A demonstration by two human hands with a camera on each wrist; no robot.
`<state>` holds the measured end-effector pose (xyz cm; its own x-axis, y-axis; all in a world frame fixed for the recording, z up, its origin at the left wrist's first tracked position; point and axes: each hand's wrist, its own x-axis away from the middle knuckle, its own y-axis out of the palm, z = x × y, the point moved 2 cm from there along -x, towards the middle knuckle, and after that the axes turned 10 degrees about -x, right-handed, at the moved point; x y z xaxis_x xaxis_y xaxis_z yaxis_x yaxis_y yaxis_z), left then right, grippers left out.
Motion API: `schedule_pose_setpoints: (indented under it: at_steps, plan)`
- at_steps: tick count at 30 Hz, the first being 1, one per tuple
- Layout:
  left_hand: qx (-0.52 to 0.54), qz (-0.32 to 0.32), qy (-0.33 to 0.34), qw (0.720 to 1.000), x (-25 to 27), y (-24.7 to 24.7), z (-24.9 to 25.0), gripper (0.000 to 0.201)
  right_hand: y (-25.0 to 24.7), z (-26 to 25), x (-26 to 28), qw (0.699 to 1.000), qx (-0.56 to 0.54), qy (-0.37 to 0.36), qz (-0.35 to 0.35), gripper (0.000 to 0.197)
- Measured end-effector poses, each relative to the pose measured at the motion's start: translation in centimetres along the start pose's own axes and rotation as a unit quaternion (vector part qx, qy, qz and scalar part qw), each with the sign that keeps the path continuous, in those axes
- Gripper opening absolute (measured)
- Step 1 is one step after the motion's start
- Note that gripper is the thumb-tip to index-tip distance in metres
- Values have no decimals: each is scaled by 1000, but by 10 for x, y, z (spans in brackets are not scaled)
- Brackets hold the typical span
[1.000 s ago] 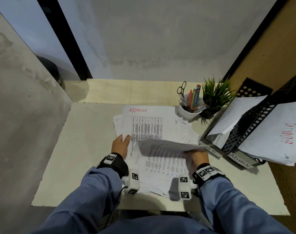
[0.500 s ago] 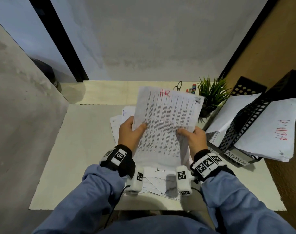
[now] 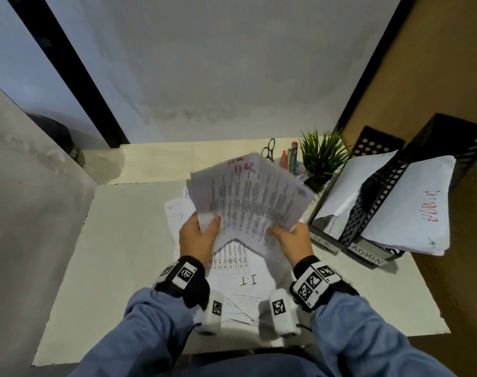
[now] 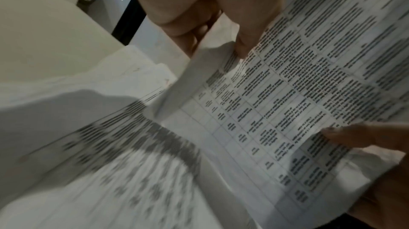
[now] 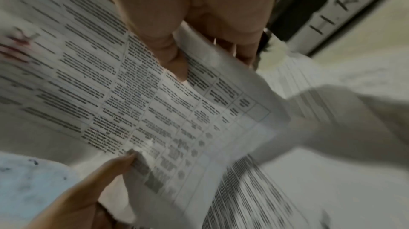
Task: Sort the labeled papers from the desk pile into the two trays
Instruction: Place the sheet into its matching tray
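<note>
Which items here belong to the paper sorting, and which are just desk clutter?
Part of the job:
HR sheet, held by left hand and right hand
desk pile
HR tray
ADMIN tray

Just lying about:
potted plant
scissors
pens

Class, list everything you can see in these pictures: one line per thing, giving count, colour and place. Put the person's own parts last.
HR sheet: one, white with red lettering, held above the desk.
Paper pile: several sheets, white, desk centre.
HR tray: one, black, right of pile, papers inside.
ADMIN tray: one, black, beside HR tray, papers inside.
Plant: one, green, behind trays.
Scissors: one pair, dark, beside plant.
Desk: one, pale.
Left hand: grips sheet.
Right hand: grips sheet.
</note>
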<state>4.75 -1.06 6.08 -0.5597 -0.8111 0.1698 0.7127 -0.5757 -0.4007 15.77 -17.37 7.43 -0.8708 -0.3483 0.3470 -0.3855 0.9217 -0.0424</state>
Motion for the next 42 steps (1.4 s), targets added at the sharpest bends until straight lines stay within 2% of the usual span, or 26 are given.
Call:
schedule_pose_setpoints:
  at_steps: [1, 3, 6, 8, 9, 11, 13, 15, 17, 19, 21, 24, 29, 32, 35, 36, 39, 40, 42]
  plan:
    - [2, 2, 25, 1000, -2, 0, 13, 7, -6, -12, -4, 1000, -10, -20, 14, 15]
    - [12, 1, 69, 998, -8, 2, 44, 4, -22, -37, -11, 993, -1, -104, 55, 11]
    - [25, -23, 129, 991, -17, 11, 87, 15, -56, -58, -25, 945, 97, -244, 197, 35]
    - [-14, -38, 183, 982, -19, 18, 117, 11, -79, -59, -36, 916, 148, -233, 292, 52]
    - [-40, -41, 208, 976, -20, 22, 130, 8, -86, -56, -42, 919, 145, -195, 310, 60]
    - [-92, -53, 259, 960, -20, 33, 156, 8, -98, -38, -59, 944, 92, -93, 304, 69]
    - [-144, -73, 302, 940, -20, 48, 178, 8, -103, -22, -68, 962, 26, 11, 273, 69]
    - [-199, -98, 331, 917, -20, 64, 194, 4, -106, -14, -72, 966, 1, 67, 250, 50]
    - [-249, -115, 352, 895, -19, 82, 207, 7, -111, -13, -73, 971, 13, 53, 233, 26]
    - [-295, -126, 365, 874, -18, 100, 216, 10, -115, -21, -69, 974, 69, 10, 218, 14]
    - [-330, -132, 375, 856, -15, 116, 224, 12, -121, -32, -63, 966, 143, -38, 210, 9]
    - [-354, -143, 385, 840, -10, 141, 230, 15, -131, -50, -51, 955, 186, -98, 207, 11]
    - [-359, -173, 374, 837, -6, 185, 234, 17, -139, -76, -43, 932, 238, -175, 211, 16]
    - [-325, -192, 335, 863, -9, 207, 230, 18, -139, -91, -37, 906, 279, -223, 227, 25]
    - [-281, -220, 259, 898, -13, 218, 208, 22, -136, -87, -38, 896, 323, -208, 221, 43]
    - [-286, -244, 238, 896, -13, 220, 198, 28, -134, -79, -39, 900, 339, -184, 205, 48]
    - [-346, -305, 213, 861, -13, 224, 167, 42, -130, -48, -41, 915, 356, -116, 150, 56]
    - [-355, -305, 214, 858, -13, 224, 161, 43, -129, -40, -41, 919, 353, -112, 138, 57]
    - [-337, -293, 219, 868, -17, 222, 156, 43, -128, -32, -41, 922, 345, -118, 128, 58]
